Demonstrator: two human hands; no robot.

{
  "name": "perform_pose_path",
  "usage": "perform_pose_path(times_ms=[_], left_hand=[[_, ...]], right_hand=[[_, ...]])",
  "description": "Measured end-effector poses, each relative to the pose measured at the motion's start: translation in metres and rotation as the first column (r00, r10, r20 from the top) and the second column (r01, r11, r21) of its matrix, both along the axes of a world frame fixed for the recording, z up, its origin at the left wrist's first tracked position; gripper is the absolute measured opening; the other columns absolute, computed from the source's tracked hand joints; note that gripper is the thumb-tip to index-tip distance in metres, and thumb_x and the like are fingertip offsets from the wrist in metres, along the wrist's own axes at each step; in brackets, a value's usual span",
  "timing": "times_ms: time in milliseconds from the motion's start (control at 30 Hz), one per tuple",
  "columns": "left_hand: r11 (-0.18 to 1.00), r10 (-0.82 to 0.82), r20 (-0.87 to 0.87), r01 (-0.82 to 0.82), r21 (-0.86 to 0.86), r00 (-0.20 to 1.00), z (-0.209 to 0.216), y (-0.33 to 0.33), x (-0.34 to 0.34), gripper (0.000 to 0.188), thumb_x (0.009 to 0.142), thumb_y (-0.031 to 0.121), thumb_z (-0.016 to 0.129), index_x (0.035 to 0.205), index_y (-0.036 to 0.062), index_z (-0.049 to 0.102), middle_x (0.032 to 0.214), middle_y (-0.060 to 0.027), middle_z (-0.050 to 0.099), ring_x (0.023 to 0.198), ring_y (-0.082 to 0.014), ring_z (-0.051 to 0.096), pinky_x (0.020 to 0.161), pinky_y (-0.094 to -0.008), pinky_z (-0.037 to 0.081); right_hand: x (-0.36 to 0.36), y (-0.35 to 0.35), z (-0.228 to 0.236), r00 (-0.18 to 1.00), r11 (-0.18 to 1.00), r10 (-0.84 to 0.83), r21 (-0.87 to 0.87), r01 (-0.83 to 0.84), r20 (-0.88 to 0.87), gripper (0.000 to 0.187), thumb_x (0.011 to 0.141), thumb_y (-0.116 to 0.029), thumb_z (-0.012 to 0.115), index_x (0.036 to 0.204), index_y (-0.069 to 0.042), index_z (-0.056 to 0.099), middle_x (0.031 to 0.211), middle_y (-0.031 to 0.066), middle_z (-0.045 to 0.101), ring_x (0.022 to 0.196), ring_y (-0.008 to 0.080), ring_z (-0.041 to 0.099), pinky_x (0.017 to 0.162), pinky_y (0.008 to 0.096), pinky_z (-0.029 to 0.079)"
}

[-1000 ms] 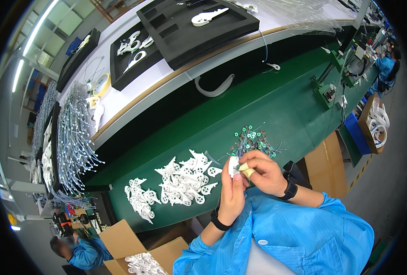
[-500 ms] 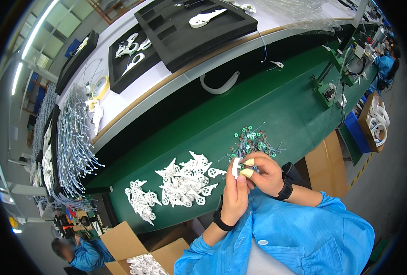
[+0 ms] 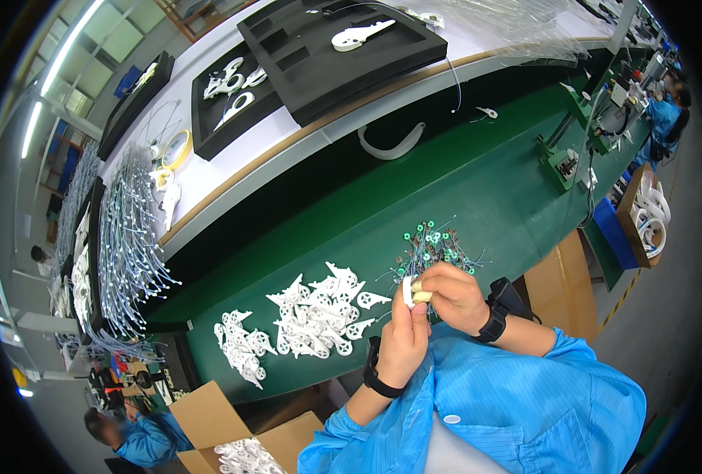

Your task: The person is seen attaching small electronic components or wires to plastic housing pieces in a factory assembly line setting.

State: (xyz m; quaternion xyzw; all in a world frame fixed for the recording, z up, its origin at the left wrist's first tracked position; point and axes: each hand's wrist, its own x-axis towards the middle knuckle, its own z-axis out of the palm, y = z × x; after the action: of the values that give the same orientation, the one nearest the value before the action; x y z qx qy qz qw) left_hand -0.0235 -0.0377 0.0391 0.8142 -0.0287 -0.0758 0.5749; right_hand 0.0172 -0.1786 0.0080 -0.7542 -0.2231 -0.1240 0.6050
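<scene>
My left hand (image 3: 403, 341) holds a small white plastic part (image 3: 407, 291) upright between thumb and fingers. Against its right side press the closed fingertips of my right hand (image 3: 457, 302), which wear pale yellow finger covers; whatever they pinch is hidden. Just beyond my hands lies a tangled heap of thin wires with green ring-shaped ends (image 3: 430, 246). To the left, a pile of white pointed plastic parts with round spoked ends (image 3: 319, 312) spreads over the green bench (image 3: 351, 245). A smaller pile of the same parts (image 3: 242, 347) sits farther left.
Above the bench runs a white shelf (image 3: 232, 178) with black foam trays (image 3: 343, 71), a roll of yellow tape (image 3: 177, 150) and hanging wire bundles (image 3: 130, 245). A green bench press (image 3: 568, 162) stands at right. Cardboard boxes (image 3: 209, 415) flank me. Co-workers sit at far left and right.
The fingers of my right hand have drawn together and curled over the white part; the gap between them has closed. My left hand keeps its hold. The view has shifted slightly.
</scene>
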Motion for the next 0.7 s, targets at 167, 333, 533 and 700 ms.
perform_pose_path(times_ms=[167, 333, 533, 700], left_hand=[[0.996, 0.028, 0.019, -0.029, 0.078, 0.999, -0.017, 0.001, -0.005, 0.042, 0.102, 0.023, 0.039, 0.136, -0.0003, 0.033, 0.063, -0.0056, 0.056, 0.054, -0.014, 0.057, 0.05, -0.0292, 0.046], [0.995, 0.065, -0.008, -0.066, -0.07, 0.998, -0.025, 0.007, 0.002, 0.037, 0.103, 0.027, 0.035, 0.13, 0.0014, 0.039, 0.063, -0.004, 0.053, 0.046, -0.0117, 0.05, 0.043, -0.0264, 0.04], [0.619, -0.029, -0.376, -0.279, -0.734, 0.926, -0.019, 0.024, 0.003, 0.038, 0.104, 0.038, 0.027, 0.102, 0.0045, 0.044, 0.06, -0.0019, 0.045, 0.042, -0.0077, 0.038, 0.037, -0.0215, 0.03], [0.623, -0.038, -0.374, -0.27, -0.734, 0.927, -0.017, 0.023, 0.004, 0.039, 0.104, 0.039, 0.027, 0.098, 0.0043, 0.044, 0.061, -0.0024, 0.046, 0.043, -0.0075, 0.039, 0.038, -0.0211, 0.03]], right_hand=[[0.0, 0.006, 0.002, 0.997, 0.997, 0.008, -0.078, -0.014, -0.074, 0.02, 0.075, 0.011, 0.058, 0.092, 0.001, 0.063, 0.087, 0.0121, 0.06, 0.077, 0.0267, 0.061, 0.068, 0.0326, 0.05], [0.008, 0.011, 0.012, 0.964, 0.99, 0.015, -0.134, -0.053, -0.266, 0.015, 0.078, 0.005, 0.06, 0.093, 0.003, 0.063, 0.089, 0.0126, 0.061, 0.079, 0.0259, 0.062, 0.07, 0.0323, 0.05], [0.009, 0.004, 0.04, 0.99, 0.991, 0.001, -0.13, -0.02, -0.14, 0.026, 0.082, 0.001, 0.06, 0.107, 0.002, 0.061, 0.104, 0.0142, 0.058, 0.086, 0.0285, 0.059, 0.074, 0.0332, 0.05], [0.013, -0.002, 0.036, 0.987, 0.964, 0.114, -0.228, -0.138, -0.118, 0.028, 0.079, 0.003, 0.06, 0.107, 0.001, 0.061, 0.102, 0.0131, 0.055, 0.089, 0.0273, 0.056, 0.074, 0.0326, 0.048]])
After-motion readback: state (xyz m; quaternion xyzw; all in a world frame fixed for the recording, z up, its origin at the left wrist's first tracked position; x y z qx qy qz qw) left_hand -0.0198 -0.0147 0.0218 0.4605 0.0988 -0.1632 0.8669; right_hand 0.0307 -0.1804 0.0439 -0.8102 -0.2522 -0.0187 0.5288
